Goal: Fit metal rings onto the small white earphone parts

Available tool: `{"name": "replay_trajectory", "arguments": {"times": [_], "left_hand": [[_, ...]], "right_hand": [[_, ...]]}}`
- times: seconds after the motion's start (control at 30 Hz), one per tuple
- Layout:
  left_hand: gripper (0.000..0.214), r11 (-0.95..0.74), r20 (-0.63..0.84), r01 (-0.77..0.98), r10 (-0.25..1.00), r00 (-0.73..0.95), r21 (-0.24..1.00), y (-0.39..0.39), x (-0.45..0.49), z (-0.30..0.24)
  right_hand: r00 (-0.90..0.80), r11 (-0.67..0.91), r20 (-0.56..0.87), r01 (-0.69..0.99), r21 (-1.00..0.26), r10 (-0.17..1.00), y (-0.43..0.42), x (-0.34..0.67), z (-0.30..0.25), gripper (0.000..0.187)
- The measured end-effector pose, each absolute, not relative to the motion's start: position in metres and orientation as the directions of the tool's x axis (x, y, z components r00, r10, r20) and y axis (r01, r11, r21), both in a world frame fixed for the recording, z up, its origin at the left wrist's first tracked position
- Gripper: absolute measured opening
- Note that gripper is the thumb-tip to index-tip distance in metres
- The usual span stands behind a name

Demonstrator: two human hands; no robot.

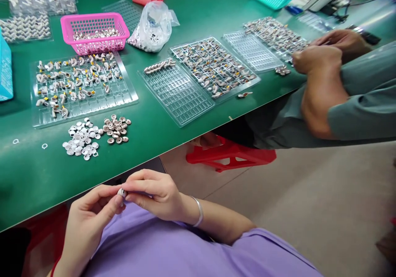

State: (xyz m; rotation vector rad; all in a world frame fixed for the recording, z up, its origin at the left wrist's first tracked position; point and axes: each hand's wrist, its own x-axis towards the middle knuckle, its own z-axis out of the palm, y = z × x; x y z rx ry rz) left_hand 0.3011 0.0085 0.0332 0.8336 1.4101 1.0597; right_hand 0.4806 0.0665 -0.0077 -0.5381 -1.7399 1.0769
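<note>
Green bench [24, 174] runs across my feed: pink basket [99, 46] at left, loose white caps [83, 139], then brown caps [116, 128], nearer the edge; farther right, red stool [229, 155] below, on grey floor [297, 198]. I see the left hand [89, 213], thumb and index pinching a small pale part [121, 192] in front of the bench edge. Right hand [157, 194], fingers bent inward, grips it too.

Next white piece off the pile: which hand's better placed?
Left, probably: the left hand is nearer the white pieces; the right hand sits farther right. Both are on the small part.
</note>
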Motion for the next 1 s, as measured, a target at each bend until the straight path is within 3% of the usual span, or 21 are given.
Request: {"name": "replay_trajectory", "arguments": {"times": [0.37, 0.67, 0.9, 1.0], "left_hand": [[0.018, 0.355, -0.360, -0.071, 0.929, -0.079, 0.932, 0.007, 0.295, 0.029], [0.020, 0.157, -0.145, 0.146, 0.985, -0.091, 0.977, 0.011, 0.295, 0.032], [0.017, 0.283, -0.290, -0.155, 0.957, -0.025, 0.947, 0.015, 0.299, 0.031], [0.020, 0.353, -0.363, -0.251, 0.932, 0.008, 0.901, 0.017, 0.301, 0.029]], "right_hand": [[-0.447, 0.619, 0.567, -0.036, -0.785, 0.692, 0.067, 0.480, -0.007, 0.026], [-0.445, 0.654, 0.587, -0.005, -0.756, 0.676, 0.065, 0.482, -0.008, 0.030], [-0.433, 0.556, 0.529, -0.075, -0.828, 0.730, 0.066, 0.479, -0.012, 0.023], [-0.469, 0.527, 0.501, -0.086, -0.846, 0.727, 0.071, 0.478, -0.013, 0.030]]}}
